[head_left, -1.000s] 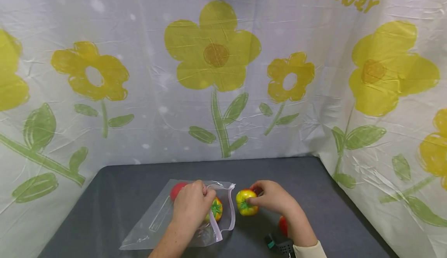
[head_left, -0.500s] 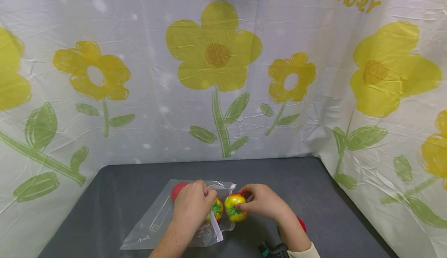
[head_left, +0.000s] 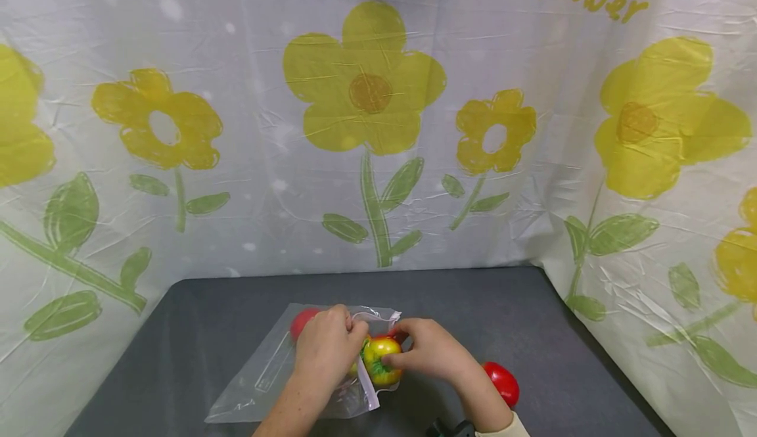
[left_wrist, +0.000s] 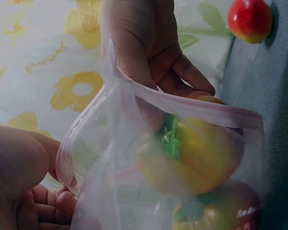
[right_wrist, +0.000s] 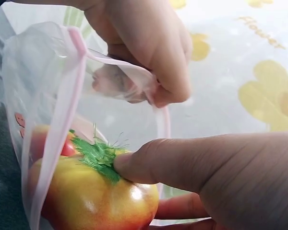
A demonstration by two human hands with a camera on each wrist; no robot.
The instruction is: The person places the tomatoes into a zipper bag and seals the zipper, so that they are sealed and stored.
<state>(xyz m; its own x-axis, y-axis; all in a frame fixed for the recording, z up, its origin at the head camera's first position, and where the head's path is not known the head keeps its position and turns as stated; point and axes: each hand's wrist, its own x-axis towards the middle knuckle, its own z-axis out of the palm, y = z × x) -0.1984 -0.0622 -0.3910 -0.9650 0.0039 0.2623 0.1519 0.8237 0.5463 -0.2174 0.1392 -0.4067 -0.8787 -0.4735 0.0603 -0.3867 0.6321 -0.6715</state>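
A clear zip bag (head_left: pixel 254 384) with a pale pink rim lies on the dark table. My left hand (head_left: pixel 322 351) pinches the rim and holds its mouth apart. My right hand (head_left: pixel 432 351) grips a yellow-and-red bell pepper (head_left: pixel 378 350) with a green stem, thumb beside the stem. In the left wrist view this bell pepper (left_wrist: pixel 201 153) shows through the plastic, inside the mouth. A second bell pepper (left_wrist: pixel 221 213) lies deeper in the bag. Farther in is a red round thing (head_left: pixel 300 322), partly hidden by my left hand.
A shiny red round fruit (head_left: pixel 503 383), yellowish underneath in the left wrist view, sits on the dark table (head_left: pixel 473 299) right of my right forearm. A white curtain (head_left: pixel 254 227) with yellow flowers hangs behind the table and along its sides.
My right hand has moved left with the bell pepper, from beside the bag into its mouth. The red fruit by my forearm has come into fuller view. My left hand stays put.
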